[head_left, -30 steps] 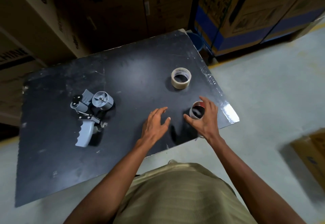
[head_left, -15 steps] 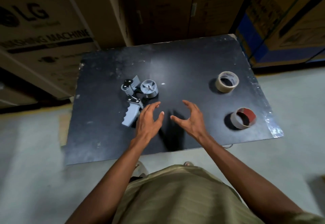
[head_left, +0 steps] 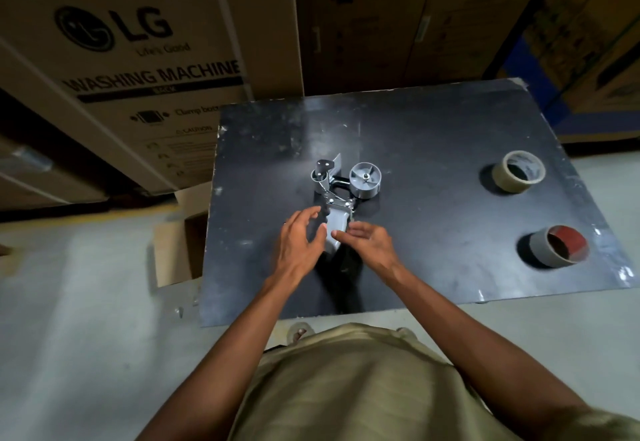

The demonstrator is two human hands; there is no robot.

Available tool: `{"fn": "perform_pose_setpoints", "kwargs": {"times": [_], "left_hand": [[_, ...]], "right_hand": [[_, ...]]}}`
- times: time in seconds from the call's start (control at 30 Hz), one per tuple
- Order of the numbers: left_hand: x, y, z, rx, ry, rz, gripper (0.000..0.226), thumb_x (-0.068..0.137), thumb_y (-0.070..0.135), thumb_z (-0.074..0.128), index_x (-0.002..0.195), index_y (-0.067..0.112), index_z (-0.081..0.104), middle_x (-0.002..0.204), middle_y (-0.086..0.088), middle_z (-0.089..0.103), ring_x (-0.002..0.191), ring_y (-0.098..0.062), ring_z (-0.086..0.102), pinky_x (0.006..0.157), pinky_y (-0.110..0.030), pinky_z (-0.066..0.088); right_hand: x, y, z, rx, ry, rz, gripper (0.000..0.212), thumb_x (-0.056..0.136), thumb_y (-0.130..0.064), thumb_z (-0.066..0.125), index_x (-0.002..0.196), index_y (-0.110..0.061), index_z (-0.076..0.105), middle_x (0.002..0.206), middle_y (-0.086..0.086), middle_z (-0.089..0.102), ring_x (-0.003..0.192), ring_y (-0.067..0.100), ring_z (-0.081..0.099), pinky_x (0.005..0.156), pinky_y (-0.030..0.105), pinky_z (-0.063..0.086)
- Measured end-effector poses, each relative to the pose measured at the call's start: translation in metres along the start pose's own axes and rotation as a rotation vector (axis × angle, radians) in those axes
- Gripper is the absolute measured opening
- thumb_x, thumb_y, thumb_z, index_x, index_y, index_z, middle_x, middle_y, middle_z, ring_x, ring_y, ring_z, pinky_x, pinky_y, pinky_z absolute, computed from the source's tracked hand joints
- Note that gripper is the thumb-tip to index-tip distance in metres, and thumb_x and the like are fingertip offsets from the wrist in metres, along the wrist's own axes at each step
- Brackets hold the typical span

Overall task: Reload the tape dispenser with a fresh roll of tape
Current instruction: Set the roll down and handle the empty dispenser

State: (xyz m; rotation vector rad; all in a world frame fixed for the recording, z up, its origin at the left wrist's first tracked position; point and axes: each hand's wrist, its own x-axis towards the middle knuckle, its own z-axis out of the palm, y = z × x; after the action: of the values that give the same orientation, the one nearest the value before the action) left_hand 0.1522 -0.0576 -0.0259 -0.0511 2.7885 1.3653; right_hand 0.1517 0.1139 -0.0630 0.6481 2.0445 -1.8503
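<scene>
Black table (head_left: pixel 433 149) bearing, at centre, grey tape dispenser (head_left: pixel 341 194) lying flat, hub bare; left hand (head_left: pixel 300 246) beside its handle, grip wide and holding nothing; right hand (head_left: pixel 369 241), fingers loosely curled, touching the handle; fresh tape roll (head_left: pixel 518 172) far right; smaller empty core (head_left: pixel 559 245) nearer.

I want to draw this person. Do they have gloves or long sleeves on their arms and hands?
No gloves and no long sleeves. The left hand and right hand are bare, with no rings, watch or bands that show. Both forearms are uncovered right up to the bottom edge of the picture. The only clothing in view is an olive-tan ribbed shirt.
</scene>
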Motion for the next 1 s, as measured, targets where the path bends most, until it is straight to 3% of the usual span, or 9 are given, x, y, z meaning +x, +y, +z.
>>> {"fn": "perform_pose_setpoints", "kwargs": {"times": [0.1, 0.13, 0.23, 0.33, 0.47, 0.67, 0.8, 0.93, 1.0], "left_hand": [[0.006, -0.014, -0.006, 0.014, -0.040, -0.013, 0.038, 0.088, 0.032, 0.061, 0.125, 0.024, 0.063, 0.119, 0.003, 0.067, 0.108, -0.020, 0.063, 0.088, -0.045, 0.055], [0.008, -0.019, -0.008, 0.022, -0.055, -0.021, 0.038, 0.088, 0.031, 0.061, 0.125, 0.024, 0.063, 0.119, 0.002, 0.067, 0.107, -0.020, 0.063, 0.088, -0.045, 0.056], [0.014, -0.032, -0.011, 0.038, -0.100, -0.056, 0.037, 0.089, 0.028, 0.063, 0.125, 0.023, 0.064, 0.117, 0.001, 0.068, 0.106, -0.021, 0.064, 0.091, -0.043, 0.055], [0.020, -0.040, -0.015, 0.034, -0.135, -0.084, 0.037, 0.089, 0.027, 0.063, 0.125, 0.022, 0.064, 0.115, 0.001, 0.068, 0.105, -0.022, 0.065, 0.094, -0.042, 0.053], [0.023, -0.043, -0.019, 0.035, -0.165, -0.086, 0.036, 0.090, 0.024, 0.063, 0.127, 0.020, 0.064, 0.115, 0.000, 0.068, 0.103, -0.022, 0.065, 0.095, -0.039, 0.053], [0.027, -0.041, -0.021, -0.003, -0.195, -0.114, 0.035, 0.092, 0.022, 0.063, 0.127, 0.017, 0.064, 0.113, -0.002, 0.070, 0.098, -0.019, 0.066, 0.093, -0.031, 0.053], [0.027, -0.028, -0.019, -0.178, -0.188, -0.233, 0.032, 0.095, 0.021, 0.059, 0.126, 0.015, 0.065, 0.101, 0.000, 0.069, 0.091, -0.015, 0.066, 0.088, -0.023, 0.049], [0.025, -0.015, -0.014, -0.403, -0.147, -0.348, 0.019, 0.094, 0.030, 0.059, 0.112, 0.027, 0.066, 0.102, -0.003, 0.072, 0.090, -0.020, 0.066, 0.084, -0.038, 0.057], [0.022, 0.001, -0.015, -0.518, -0.121, -0.408, 0.015, 0.099, 0.023, 0.055, 0.110, 0.025, 0.063, 0.102, -0.004, 0.071, 0.089, -0.021, 0.065, 0.073, -0.034, 0.054]], "right_hand": [[0.001, 0.000, 0.013, 0.145, -0.068, 0.078, 0.033, 0.071, -0.035, 0.091, 0.085, -0.012, 0.073, 0.081, -0.001, 0.072, 0.085, 0.017, 0.070, 0.085, 0.030, 0.059], [0.003, 0.000, 0.016, 0.185, -0.075, 0.101, 0.032, 0.074, -0.035, 0.089, 0.085, -0.009, 0.073, 0.080, 0.002, 0.070, 0.082, 0.017, 0.068, 0.083, 0.029, 0.060], [0.006, -0.004, 0.026, 0.317, -0.082, 0.192, 0.046, 0.080, -0.032, 0.084, 0.109, 0.002, 0.073, 0.101, 0.015, 0.077, 0.095, 0.026, 0.073, 0.090, 0.037, 0.060], [0.011, -0.009, 0.037, 0.411, -0.103, 0.223, 0.035, 0.081, -0.025, 0.082, 0.107, -0.002, 0.073, 0.100, 0.016, 0.077, 0.092, 0.029, 0.075, 0.089, 0.043, 0.060], [0.015, -0.023, 0.053, 0.593, -0.066, 0.272, 0.012, 0.087, -0.008, 0.071, 0.096, -0.003, 0.064, 0.081, 0.017, 0.070, 0.068, 0.025, 0.067, 0.062, 0.035, 0.059], [0.014, -0.031, 0.054, 0.587, -0.058, 0.344, 0.004, 0.085, -0.007, 0.061, 0.089, -0.007, 0.061, 0.074, 0.007, 0.061, 0.055, 0.018, 0.059, 0.050, 0.025, 0.050], [0.007, -0.037, 0.046, 0.538, -0.064, 0.326, 0.002, 0.079, -0.010, 0.060, 0.078, -0.008, 0.060, 0.067, 0.003, 0.055, 0.052, 0.015, 0.051, 0.043, 0.023, 0.045], [-0.002, -0.047, 0.028, 0.559, -0.083, 0.326, 0.005, 0.076, -0.010, 0.061, 0.079, -0.007, 0.057, 0.066, 0.003, 0.051, 0.049, 0.012, 0.049, 0.038, 0.021, 0.043], [-0.010, -0.054, 0.017, 0.612, -0.130, 0.354, 0.004, 0.079, -0.011, 0.058, 0.079, -0.009, 0.055, 0.066, 0.001, 0.049, 0.048, 0.010, 0.048, 0.037, 0.019, 0.043]]}}
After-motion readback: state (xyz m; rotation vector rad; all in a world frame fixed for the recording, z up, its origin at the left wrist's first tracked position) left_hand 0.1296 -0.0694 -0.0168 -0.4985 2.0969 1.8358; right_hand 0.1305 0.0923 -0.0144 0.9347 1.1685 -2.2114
